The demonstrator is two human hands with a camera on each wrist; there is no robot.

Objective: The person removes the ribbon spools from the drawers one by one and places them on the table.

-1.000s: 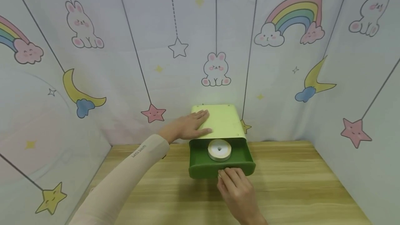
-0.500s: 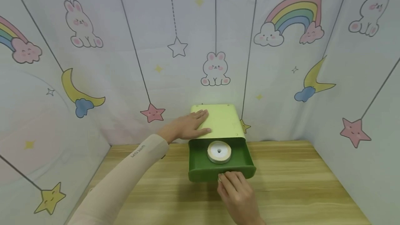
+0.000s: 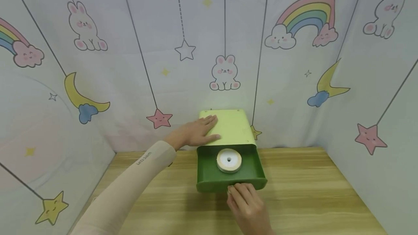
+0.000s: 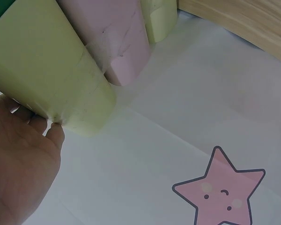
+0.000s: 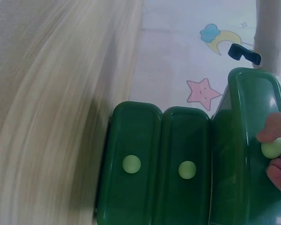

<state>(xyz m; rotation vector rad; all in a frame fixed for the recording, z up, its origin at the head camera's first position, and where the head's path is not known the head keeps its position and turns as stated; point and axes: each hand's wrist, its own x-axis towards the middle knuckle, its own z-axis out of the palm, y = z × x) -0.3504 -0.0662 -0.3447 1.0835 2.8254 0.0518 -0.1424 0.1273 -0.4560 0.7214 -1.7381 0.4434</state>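
Observation:
In the head view, a small drawer cabinet [image 3: 232, 127] with a pale yellow-green top stands against the back wall. Its green top drawer [image 3: 209, 186] is pulled out, and a white, cream-edged ribbon spool [image 3: 223, 160] lies flat inside. My left hand [image 3: 200, 132] rests with extended fingers on the left part of the cabinet's top. At the drawer's front, my right hand [image 3: 249, 209] grips the round yellow-green knob [image 5: 272, 149], seen between thumb and fingers in the right wrist view. The knob is mostly hidden by the fingers from above.
Two lower green drawers, the middle one [image 5: 186, 145] and the bottom one [image 5: 132, 131], stay closed below. The cabinet's side shows a pink section [image 4: 117, 42] between yellowish ones. Printed cloth walls [image 3: 294, 119] enclose the wooden table [image 3: 303, 188] at back and sides.
The top drawer has slid a little farther out towards me, with the spool in it and my right hand on the knob. My left hand stays on the cabinet's top.

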